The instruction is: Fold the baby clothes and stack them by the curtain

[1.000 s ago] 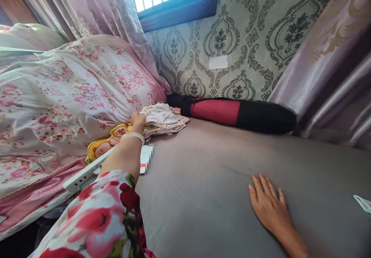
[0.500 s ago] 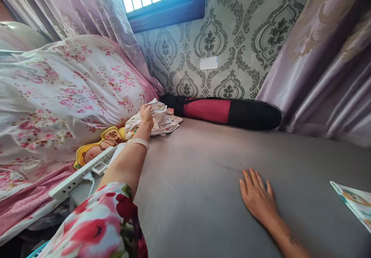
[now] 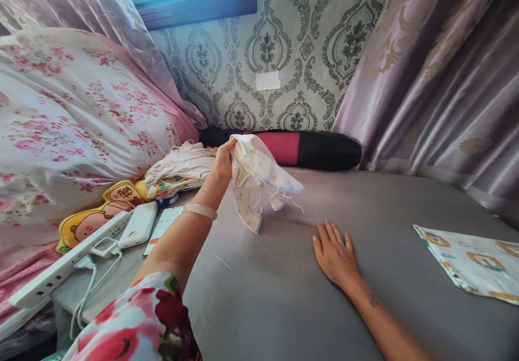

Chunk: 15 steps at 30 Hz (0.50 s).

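Observation:
My left hand [image 3: 225,158] is closed on a small white baby garment [image 3: 263,166] with pale blue trim and thin tie strings. The garment hangs from the grip, its lower part drooping over the grey surface [image 3: 275,291]. Just left of that hand lies a pile of pale clothes [image 3: 182,166]. My right hand [image 3: 334,253] rests palm down on the grey surface with its fingers spread, holding nothing. Farther right, a folded white cloth with printed orange pictures [image 3: 478,261] lies flat.
A black and red long bag [image 3: 328,150] lies along the wall. At left are a power strip [image 3: 73,258] with cables, a white power bank [image 3: 138,225], a phone [image 3: 162,228], a yellow pig cushion [image 3: 93,220] and a floral cover [image 3: 73,112]. Curtains [image 3: 425,91] hang at right.
My left hand has lifted the baby garment off the clothes pile and brought it right. My right hand stays flat on the surface. The view has shifted to the right.

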Available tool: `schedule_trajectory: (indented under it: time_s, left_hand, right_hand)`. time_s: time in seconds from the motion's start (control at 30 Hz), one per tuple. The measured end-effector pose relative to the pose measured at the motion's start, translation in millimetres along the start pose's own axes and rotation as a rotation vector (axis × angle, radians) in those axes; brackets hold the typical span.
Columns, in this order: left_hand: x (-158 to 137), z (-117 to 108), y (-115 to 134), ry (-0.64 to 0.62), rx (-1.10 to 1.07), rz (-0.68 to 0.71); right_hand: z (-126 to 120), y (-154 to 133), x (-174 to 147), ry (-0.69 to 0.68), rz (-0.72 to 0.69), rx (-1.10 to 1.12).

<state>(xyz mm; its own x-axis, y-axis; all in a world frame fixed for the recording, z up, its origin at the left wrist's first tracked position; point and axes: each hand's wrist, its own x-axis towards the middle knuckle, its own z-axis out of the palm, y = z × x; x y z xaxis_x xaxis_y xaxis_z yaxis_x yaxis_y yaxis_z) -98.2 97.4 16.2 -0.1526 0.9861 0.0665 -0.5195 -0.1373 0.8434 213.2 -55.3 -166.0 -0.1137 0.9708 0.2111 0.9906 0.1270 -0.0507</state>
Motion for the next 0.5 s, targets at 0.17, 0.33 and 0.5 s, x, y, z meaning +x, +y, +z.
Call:
schedule_trajectory:
  time_s: [0.17,0.33,0.5]
  left_hand:
    - [-38.1,42.0,-17.3,-0.219,0.098,-0.215]
    - [-71.0,61.2,-64.9,-0.451,0.079,-0.596]
    - [-94.4,64.2,-118.4,-0.482,0.131,-0.821]
  right_hand:
    - [3.9,7.4,0.9,0.069,0.006,0.206]
    - [-6.8,19.4,8.8,0.165,0.131,0.718]
    - [-38.6,20.4,12.0,0.189,0.293,1.266]
